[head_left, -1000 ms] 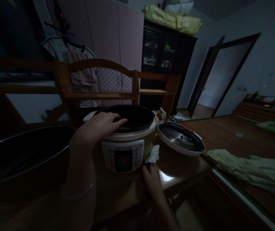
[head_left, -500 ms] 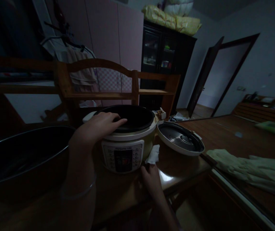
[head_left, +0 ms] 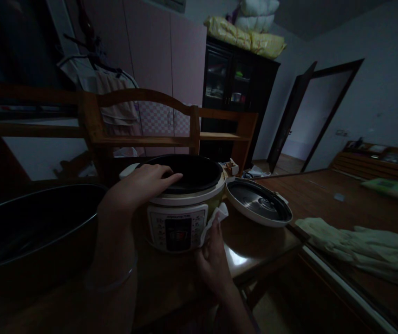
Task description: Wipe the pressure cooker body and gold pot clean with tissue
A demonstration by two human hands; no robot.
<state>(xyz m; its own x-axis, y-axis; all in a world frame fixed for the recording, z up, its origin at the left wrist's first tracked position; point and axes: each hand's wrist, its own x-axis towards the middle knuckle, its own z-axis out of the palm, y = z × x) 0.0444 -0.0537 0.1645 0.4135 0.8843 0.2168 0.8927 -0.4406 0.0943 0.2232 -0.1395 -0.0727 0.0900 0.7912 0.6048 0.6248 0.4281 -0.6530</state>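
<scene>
A white-fronted electric cooker [head_left: 179, 222] stood uncovered on a wooden table [head_left: 254, 243], set back from the near edge. The person's left hand [head_left: 146, 183] lay over the left of its rim, fingers loosely extended and thumb apart. Low down, the right hand [head_left: 214, 257] pinched a crumpled white cloth [head_left: 222, 211] against the right side of the front panel, so the cooker was just left of this hand. The round lid [head_left: 259, 204] lay underside up near the table's right edge; a large dark pot [head_left: 38, 232] stood left.
</scene>
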